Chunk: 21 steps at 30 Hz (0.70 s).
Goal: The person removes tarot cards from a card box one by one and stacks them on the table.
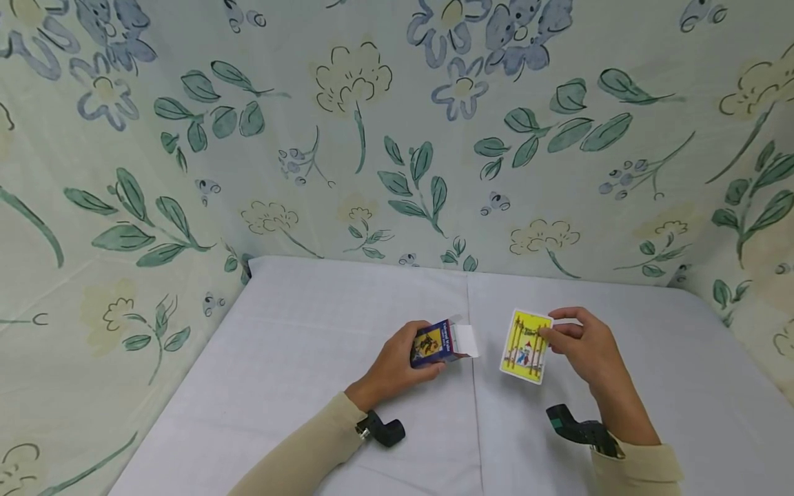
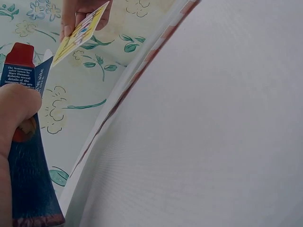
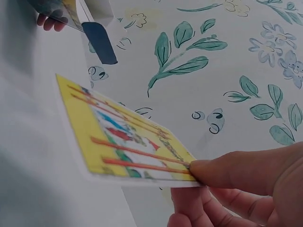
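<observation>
My left hand (image 1: pixel 391 358) grips a dark blue card box (image 1: pixel 431 344) whose white end flap (image 1: pixel 465 340) stands open toward the right. In the left wrist view the thumb lies across the printed side of the box (image 2: pixel 33 175), beside its red flap (image 2: pixel 20 54). To the right, my right hand (image 1: pixel 586 348) pinches a yellow picture card (image 1: pixel 524 346) by its upper right edge, thumb on the printed face. Red staffs and a figure show on the card in the right wrist view, with the fingers (image 3: pixel 189 201) beneath it. Box and card are apart.
A white cloth covers the table (image 1: pixel 298 310), with a crease running front to back near its middle. Behind and at the sides hangs a floral fabric (image 1: pixel 372 138). Each wrist wears a black camera mount (image 1: pixel 381 428).
</observation>
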Tool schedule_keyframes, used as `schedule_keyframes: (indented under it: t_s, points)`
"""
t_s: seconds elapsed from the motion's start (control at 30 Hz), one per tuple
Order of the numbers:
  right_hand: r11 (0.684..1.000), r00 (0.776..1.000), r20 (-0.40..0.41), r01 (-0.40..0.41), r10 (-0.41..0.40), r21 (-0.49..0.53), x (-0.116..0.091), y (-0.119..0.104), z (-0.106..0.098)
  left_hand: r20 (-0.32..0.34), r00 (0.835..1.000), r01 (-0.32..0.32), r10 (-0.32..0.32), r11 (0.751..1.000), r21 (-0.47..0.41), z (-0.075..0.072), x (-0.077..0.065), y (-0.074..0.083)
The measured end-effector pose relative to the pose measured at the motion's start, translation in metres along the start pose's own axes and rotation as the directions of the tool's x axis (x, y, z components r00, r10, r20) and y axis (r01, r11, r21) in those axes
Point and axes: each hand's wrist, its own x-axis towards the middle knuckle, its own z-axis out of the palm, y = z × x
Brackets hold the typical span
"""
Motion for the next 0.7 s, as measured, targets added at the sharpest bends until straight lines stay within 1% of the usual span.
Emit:
schedule_keyframes:
  t_s: [0.2,0.4,0.7]
  points:
    - [1.000,1.000,0.022,-0.018,0.018,0.001,0.002,0.004,0.001,0.004,1.000,0.010,-0.010,1.000,-0.002,0.000,-0.001,0.000]
    - [0.999,0.999,0.040,-0.031,0.032,-0.018,0.006,0.010,0.004,0.001,1.000,0.001,-0.001,1.000,-0.001,-0.001,-0.001,0.000]
    - [0.996,0.992,0.085,-0.087,0.090,-0.035,0.013,0.023,0.007,0.006,1.000,0.003,-0.003,1.000,0.002,0.000,0.000,0.000]
